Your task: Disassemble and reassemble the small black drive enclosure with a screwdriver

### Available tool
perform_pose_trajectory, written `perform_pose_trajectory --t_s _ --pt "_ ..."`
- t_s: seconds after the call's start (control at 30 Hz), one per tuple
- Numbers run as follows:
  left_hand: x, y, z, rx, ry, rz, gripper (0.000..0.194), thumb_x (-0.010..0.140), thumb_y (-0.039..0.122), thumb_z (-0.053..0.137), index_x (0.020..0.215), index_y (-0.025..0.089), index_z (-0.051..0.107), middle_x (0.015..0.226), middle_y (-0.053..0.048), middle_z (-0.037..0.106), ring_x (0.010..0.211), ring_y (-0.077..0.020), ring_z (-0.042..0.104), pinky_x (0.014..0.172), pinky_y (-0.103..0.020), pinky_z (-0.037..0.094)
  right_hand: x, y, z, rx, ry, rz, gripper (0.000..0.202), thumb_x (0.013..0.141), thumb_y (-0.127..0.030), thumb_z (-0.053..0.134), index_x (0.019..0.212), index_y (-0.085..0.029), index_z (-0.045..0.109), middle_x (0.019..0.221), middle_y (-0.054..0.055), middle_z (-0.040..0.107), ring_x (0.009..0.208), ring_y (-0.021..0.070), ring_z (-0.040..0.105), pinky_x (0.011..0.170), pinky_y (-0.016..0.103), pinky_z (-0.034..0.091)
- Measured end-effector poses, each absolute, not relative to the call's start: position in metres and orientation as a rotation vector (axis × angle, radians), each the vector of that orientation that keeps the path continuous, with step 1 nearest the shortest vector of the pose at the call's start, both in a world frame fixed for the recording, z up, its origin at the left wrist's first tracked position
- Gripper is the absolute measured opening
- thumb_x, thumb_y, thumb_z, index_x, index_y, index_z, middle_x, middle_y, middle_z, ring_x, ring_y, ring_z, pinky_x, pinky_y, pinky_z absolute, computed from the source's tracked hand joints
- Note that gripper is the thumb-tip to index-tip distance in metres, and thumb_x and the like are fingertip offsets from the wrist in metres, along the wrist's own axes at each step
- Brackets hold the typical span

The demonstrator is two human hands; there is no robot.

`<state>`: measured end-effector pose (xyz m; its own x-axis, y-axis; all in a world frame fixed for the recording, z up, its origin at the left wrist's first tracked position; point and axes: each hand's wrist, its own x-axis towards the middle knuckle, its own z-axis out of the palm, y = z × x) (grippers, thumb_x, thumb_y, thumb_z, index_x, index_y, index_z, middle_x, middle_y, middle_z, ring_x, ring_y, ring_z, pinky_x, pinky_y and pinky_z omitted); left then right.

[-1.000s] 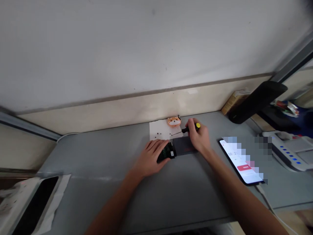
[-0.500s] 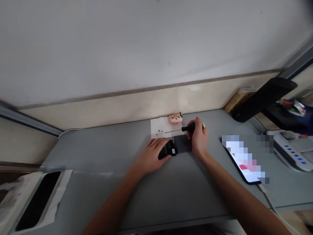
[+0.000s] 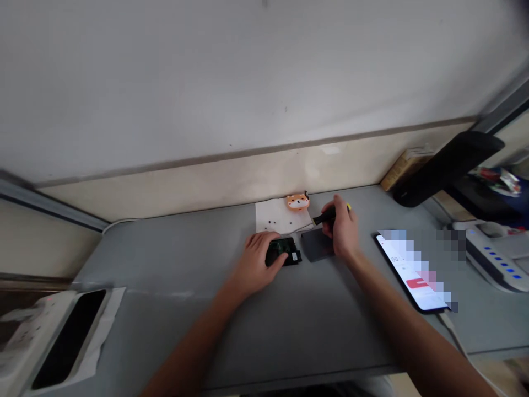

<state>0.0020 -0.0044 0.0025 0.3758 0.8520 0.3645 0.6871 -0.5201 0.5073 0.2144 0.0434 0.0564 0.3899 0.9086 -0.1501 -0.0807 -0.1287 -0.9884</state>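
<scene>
My left hand (image 3: pixel 257 263) grips a small black device with a green circuit board (image 3: pixel 284 248), thumb across its near side. Between the fingers of my right hand (image 3: pixel 344 227) is a black screwdriver (image 3: pixel 324 215) with a yellow end, its thin shaft slanting down to the left over white paper. A dark flat cover (image 3: pixel 316 246) lies on the grey table just right of the device, partly behind my right hand. Several tiny dark screws (image 3: pixel 270 222) rest on the white paper (image 3: pixel 264 210), near an orange animal-faced case (image 3: pixel 298 202).
A lit phone (image 3: pixel 413 278) with a cable lies to the right, beside a white power strip (image 3: pixel 496 259). A black cylinder (image 3: pixel 448 168) and a box (image 3: pixel 405 166) stand at the back right. Another dark phone (image 3: pixel 70 339) is at the far left.
The device and the dark cover have come apart, with a gap between them. My right hand has shifted slightly right, and the screwdriver's shaft now tilts down toward the device.
</scene>
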Motion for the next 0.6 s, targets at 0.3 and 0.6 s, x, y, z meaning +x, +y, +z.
perform_pose_trajectory --t_s 0.3,0.6 --pt "0.002 -0.002 0.0 2.411 1.369 1.146 0.017 0.104 0.03 0.055 0.103 0.023 0.071 0.098 -0.005 0.075 0.096 -0.0207 0.069 0.092 -0.04 0.052 0.203 0.034 0.058 -1.38 -0.864 1.092 0.051 0.082 -0.07 0.052 0.062 -0.023 0.054 0.037 -0.005 0.04 0.034 0.0102 0.036 0.036 0.023 0.024" --pt "0.002 -0.003 0.01 2.591 1.376 1.17 0.02 0.104 0.025 0.054 0.095 0.022 0.071 0.087 -0.003 0.075 0.084 -0.0186 0.069 0.084 -0.036 0.051 0.204 0.025 0.069 -1.365 -1.133 0.97 0.046 0.09 -0.058 0.047 0.063 -0.023 0.053 0.045 -0.006 0.041 0.038 0.0101 0.04 0.042 0.024 0.033"
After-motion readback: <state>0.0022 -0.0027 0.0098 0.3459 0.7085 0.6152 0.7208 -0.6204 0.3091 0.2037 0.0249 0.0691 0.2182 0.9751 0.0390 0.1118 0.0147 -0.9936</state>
